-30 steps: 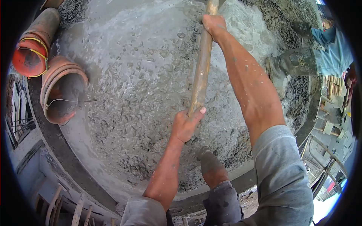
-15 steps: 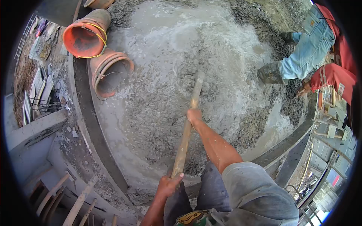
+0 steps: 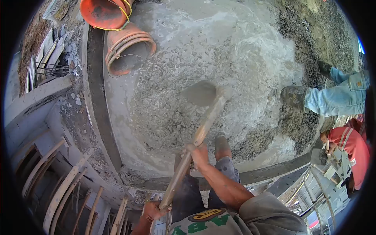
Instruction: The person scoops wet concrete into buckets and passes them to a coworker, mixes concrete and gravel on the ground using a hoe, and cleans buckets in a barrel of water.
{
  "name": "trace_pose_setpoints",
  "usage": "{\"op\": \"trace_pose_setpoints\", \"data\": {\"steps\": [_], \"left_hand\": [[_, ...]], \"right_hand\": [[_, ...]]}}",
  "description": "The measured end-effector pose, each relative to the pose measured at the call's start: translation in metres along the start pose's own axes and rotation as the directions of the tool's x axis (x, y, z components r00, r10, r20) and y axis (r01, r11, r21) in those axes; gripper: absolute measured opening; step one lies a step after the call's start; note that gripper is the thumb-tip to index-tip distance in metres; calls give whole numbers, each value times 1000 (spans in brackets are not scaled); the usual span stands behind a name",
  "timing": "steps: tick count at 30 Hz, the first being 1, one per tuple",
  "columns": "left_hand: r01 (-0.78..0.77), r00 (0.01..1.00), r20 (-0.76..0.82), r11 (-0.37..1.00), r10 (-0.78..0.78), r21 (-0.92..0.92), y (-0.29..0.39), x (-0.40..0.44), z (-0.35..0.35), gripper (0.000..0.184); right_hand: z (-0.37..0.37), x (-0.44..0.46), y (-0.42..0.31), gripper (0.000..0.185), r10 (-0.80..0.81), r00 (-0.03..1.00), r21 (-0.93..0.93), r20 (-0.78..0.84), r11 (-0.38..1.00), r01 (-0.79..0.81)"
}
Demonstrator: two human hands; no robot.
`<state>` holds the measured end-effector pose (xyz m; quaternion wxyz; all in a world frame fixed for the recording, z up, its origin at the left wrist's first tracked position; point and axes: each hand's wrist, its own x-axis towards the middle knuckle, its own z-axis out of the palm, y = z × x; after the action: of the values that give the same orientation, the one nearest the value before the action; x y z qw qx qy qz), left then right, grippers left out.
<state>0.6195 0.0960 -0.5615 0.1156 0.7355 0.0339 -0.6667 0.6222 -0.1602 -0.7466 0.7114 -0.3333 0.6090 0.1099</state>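
My right hand (image 3: 199,156) is wrapped round the middle of a hoe's wooden handle. Near the handle's lower end, my left hand (image 3: 154,211) grips it too. The hoe (image 3: 201,93) slants up and away from me, its broad grey blade showing above wet concrete (image 3: 172,121). The blade is coated in cement; whether its edge touches the mix, I cannot tell. My feet stand at the near side of the concrete, the right boot partly in it.
At the far left, an orange bucket (image 3: 103,15) and stacked buckets (image 3: 131,47) lie tipped over. A low concrete edge (image 3: 98,94) borders the mix. On the right, a co-worker's boot (image 3: 293,97) stands in it; the co-worker's red sleeve (image 3: 350,147) reaches down beside a grey flat piece (image 3: 319,156).
The hoe's blade, hidden in the mix before, now shows above it. My hands have drawn back towards me and left. The view has shifted, and the co-worker's arm has moved nearer.
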Motion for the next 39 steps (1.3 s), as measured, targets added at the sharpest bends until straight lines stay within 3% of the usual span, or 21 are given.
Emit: {"op": "trace_pose_setpoints", "data": {"steps": [1,2,3,4,6,8,10,15,20,21,23,27,29,32,34,35,36,38,39], "left_hand": [[-178,982,-77,980,171,-84,5,47,17,55],[-290,950,-81,949,301,124,59,84,1,54],[-501,842,-221,865,492,17,101,134,1,53],[-444,871,-168,886,461,132,134,184,-6,55],[-574,781,-319,818,537,-27,202,255,-18,60],[-543,754,-377,833,538,102,248,255,-32,62],[-459,817,-366,887,445,53,228,232,-15,64],[-246,943,-247,968,225,-55,130,134,-27,68],[-100,961,-235,976,144,191,42,69,-49,70],[-89,978,-166,972,127,219,27,54,-62,70],[-81,995,-31,961,92,265,-3,21,-92,69],[-165,986,34,972,162,165,-90,-30,-139,63],[-168,985,76,971,157,171,-121,-45,-175,60],[-368,903,-131,895,408,251,-125,-48,-208,52],[-538,652,-583,838,485,94,-101,-52,-220,43],[-609,571,-703,793,424,-16,-93,-53,-233,39],[-678,492,-804,726,334,-113,-87,-56,-244,34],[-784,443,-854,581,274,-220,-89,-70,-262,33],[-826,421,-877,497,232,-266,-93,-76,-269,32]], "right_hand": [[-13,23,-48,18,-41,999,18,21,999,40],[-19,45,-102,20,-70,996,45,-51,996,73],[-28,76,-142,22,-218,971,40,-98,974,222],[-40,116,-177,24,-246,964,39,-103,967,251],[-42,180,-249,23,-397,910,13,-120,916,401],[-47,230,-274,24,-324,944,-31,-69,946,322],[-31,239,-266,30,-213,977,-92,16,973,214],[38,182,-139,25,-16,999,-151,-47,988,9],[51,132,-11,26,198,974,-15,-105,979,-201],[61,110,5,26,240,964,55,-116,970,-235],[80,60,28,27,268,952,157,-148,957,-245],[106,-18,74,26,178,966,105,-188,981,-161],[124,-53,75,27,121,971,208,-206,975,-77],[141,-95,37,29,-14,981,433,-191,896,97],[123,-104,-2,28,-100,960,487,-261,845,221],[106,-103,-26,27,-146,935,479,-325,827,295],[78,-96,-43,27,-185,909,363,-374,873,327],[27,-92,-71,24,-209,902,201,-378,932,301],[9,-102,-76,22,-162,924,73,-346,977,198]]}}
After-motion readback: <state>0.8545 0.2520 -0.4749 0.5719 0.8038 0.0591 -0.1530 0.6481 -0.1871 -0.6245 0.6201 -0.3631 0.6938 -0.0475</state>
